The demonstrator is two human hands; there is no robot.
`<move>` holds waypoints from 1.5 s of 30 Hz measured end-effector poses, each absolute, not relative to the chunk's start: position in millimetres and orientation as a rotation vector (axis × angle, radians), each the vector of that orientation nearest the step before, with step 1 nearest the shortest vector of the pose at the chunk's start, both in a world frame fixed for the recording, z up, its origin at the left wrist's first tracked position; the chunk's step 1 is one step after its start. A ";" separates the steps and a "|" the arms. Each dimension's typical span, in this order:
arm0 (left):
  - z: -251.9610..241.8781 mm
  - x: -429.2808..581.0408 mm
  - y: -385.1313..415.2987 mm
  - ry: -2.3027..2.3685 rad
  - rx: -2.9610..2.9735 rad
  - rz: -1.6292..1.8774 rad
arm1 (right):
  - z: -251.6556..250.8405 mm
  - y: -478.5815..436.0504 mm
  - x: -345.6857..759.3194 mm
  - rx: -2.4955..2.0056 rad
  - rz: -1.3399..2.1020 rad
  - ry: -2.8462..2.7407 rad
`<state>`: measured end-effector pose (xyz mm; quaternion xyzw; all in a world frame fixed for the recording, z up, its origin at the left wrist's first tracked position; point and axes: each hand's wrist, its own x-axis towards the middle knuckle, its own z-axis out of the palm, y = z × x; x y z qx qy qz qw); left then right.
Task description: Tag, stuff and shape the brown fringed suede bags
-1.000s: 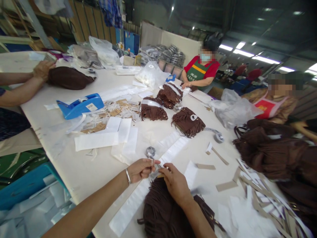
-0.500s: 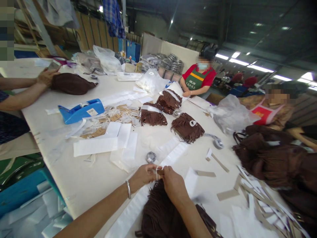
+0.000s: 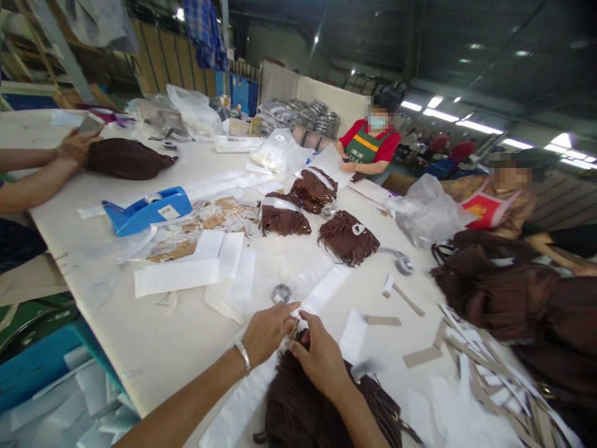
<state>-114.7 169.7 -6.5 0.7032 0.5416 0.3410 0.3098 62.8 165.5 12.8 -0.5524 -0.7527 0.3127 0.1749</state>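
Note:
A dark brown fringed bag [image 3: 308,404] lies at the front of the table, partly hidden under my right forearm. At its top edge my left hand [image 3: 268,333] and my right hand [image 3: 319,351] meet with fingertips bent inward. Between them shows a small metal fitting and a bit of thin white string, pinched by my left fingers. My right thumb and fingers close around the bag's top by that fitting. The brown tag is hidden by the fingers. White paper strips [image 3: 233,398] lie under and beside the bag.
Beyond my hands are a tape roll [image 3: 281,294], a blue tape dispenser [image 3: 149,210], string tags [image 3: 219,214] and three fringed bags, one nearby [image 3: 349,238]. Brown bags [image 3: 508,292] pile at right above paper scraps [image 3: 504,386]. Co-workers are around the table; a blue bin [image 3: 56,354] stands lower left.
My hands have dropped slightly toward the bag's top. The string loop and brown tag seen between my fingers are now mostly covered. My right thumb has come down onto the bag.

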 end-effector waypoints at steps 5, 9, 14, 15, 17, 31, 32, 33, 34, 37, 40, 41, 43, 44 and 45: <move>6.4 -152.1 156.8 1.735 1.972 0.761 | -16.2 156.7 62.9 -1.594 0.688 -2.048; 17.6 -179.9 146.5 1.958 2.054 0.697 | -24.5 155.3 67.0 -1.606 0.722 -1.993; 17.2 -181.1 143.2 2.103 2.236 0.352 | -26.5 155.0 68.5 -1.553 0.729 -1.964; 16.6 -180.2 142.3 2.123 2.247 0.262 | -26.0 155.2 67.8 -1.554 0.726 -1.971; 18.2 -180.7 138.7 2.126 2.260 0.099 | -22.5 156.0 66.2 -1.563 0.719 -2.012; 43.2 -38.2 81.1 1.212 2.602 0.705 | 41.3 16.0 139.6 -1.827 0.375 -2.032; 31.7 -24.4 74.7 1.149 2.641 0.671 | 29.5 5.0 145.3 -1.860 0.333 -2.031; 18.9 -15.0 68.4 1.090 2.698 0.637 | 17.0 -3.8 149.2 -1.872 0.281 -2.042; 5.8 -9.8 62.6 1.041 2.764 0.601 | 4.8 -10.5 151.4 -1.870 0.221 -2.057; -24.5 -12.3 51.1 0.992 2.911 0.499 | -21.3 -19.4 150.8 -1.839 0.055 -2.078; -30.8 -19.8 48.2 0.992 2.947 0.447 | -29.9 -19.5 148.8 -1.819 -0.009 -2.081; -28.1 -20.5 47.9 0.991 2.943 0.442 | -30.5 -19.3 149.4 -1.804 -0.022 -2.095; -18.6 -19.4 47.2 0.992 2.915 0.425 | -30.9 -19.3 152.9 -1.767 -0.041 -2.131; -12.7 -18.1 46.7 0.998 2.891 0.416 | -31.0 -19.4 155.6 -1.746 -0.046 -2.144; -6.7 -16.6 46.3 1.009 2.862 0.410 | -31.2 -19.4 158.9 -1.727 -0.044 -2.145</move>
